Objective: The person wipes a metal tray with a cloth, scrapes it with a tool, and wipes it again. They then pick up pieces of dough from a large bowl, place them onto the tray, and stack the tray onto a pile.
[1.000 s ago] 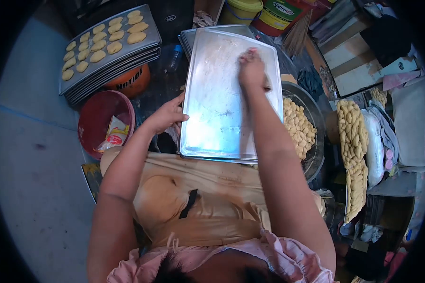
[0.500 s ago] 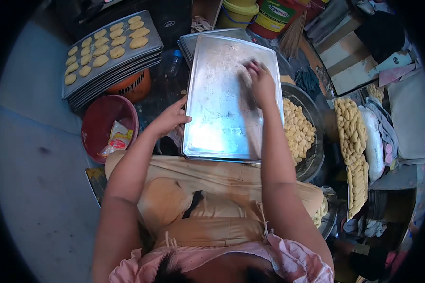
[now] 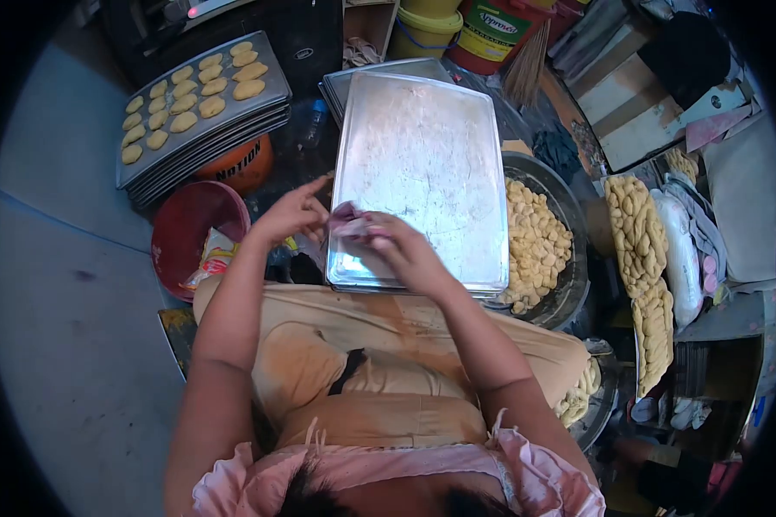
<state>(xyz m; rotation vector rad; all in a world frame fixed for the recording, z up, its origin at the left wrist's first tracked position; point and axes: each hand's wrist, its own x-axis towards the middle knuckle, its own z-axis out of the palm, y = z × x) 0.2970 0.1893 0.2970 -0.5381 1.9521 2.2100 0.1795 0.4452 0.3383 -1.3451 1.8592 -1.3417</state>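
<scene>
"What are the fingers doing?"

"Those of the right hand (image 3: pixel 408 251) are closed around a crumpled, purplish cloth (image 3: pixel 347 221), a bit blurred. Those of the left hand (image 3: pixel 291 215) are spread, with nothing gripped, and the index finger points out."

"Is the left one touching anything?"

"It's right beside the left edge of the metal tray (image 3: pixel 422 164). I can't tell if a fingertip meets it."

"And the cloth?"

"At that same edge, toward the tray's near end. The tray lies in front of the person, just beyond the tan fabric (image 3: pixel 388 320) over the lap. Its surface is shiny, with scuffs and dark marks."

"What's around it?"

"To the right, partly behind the tray, a big dark basin (image 3: pixel 583 258) holds many small dough pieces (image 3: pixel 539 246). To the left, a dark red tub (image 3: pixel 174 226) has a packet (image 3: pixel 218 255) in it."

"Farther out?"

"At the upper left, flat dough pieces (image 3: pixel 182 122) sit on a stack of trays (image 3: pixel 259 102), above an orange bucket (image 3: pixel 245 164). A blue-capped bottle (image 3: pixel 314 129) stands near that stack. Over on the right are long slabs of knobbly dough (image 3: pixel 636 228), and margarine tubs (image 3: pixel 483 43) are at the back."
</scene>
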